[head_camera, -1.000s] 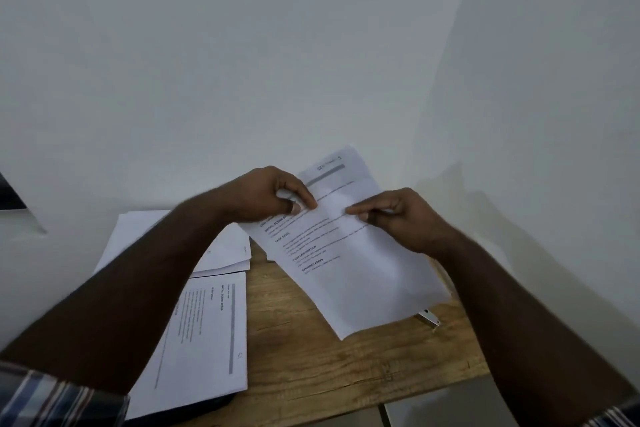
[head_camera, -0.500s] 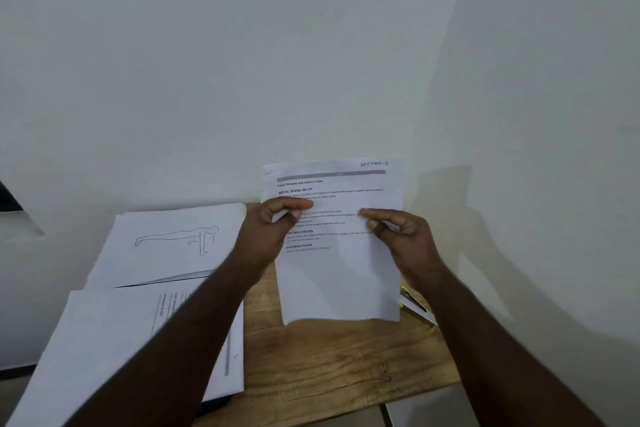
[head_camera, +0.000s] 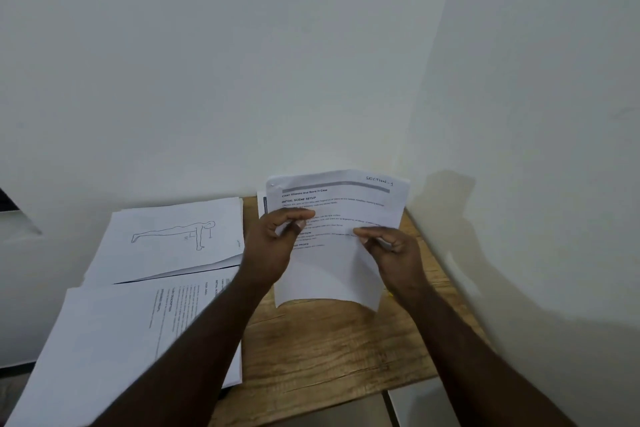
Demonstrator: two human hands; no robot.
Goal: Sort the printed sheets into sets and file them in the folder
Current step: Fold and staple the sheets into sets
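Crowding the left half of the light wooden plank-grained bench (head_camera: 322, 350): two stacks of white printed paper. At the back left edge, stack topped by a line drawing of a figure in push-up pose (head_camera: 173, 239); at the front left corner, stack of text pages turned sideways (head_camera: 138, 329), overhanging the bench edge and partly hidden by the left forearm. Tucked against the back edge near the white wall corner, partly visible further sheet with a dark band (head_camera: 262, 206), mostly screened by the held page. Held above the back right part of the bench: thin white printed sheet with grey header bar and handwritten corner note (head_camera: 337, 253), bowed, lower edge curling. Left hand (head_camera: 273, 246) pinching its left margin, thumb pressed to fingertips. Right hand (head_camera: 394, 253) pinching its right side, fingers closed on paper.
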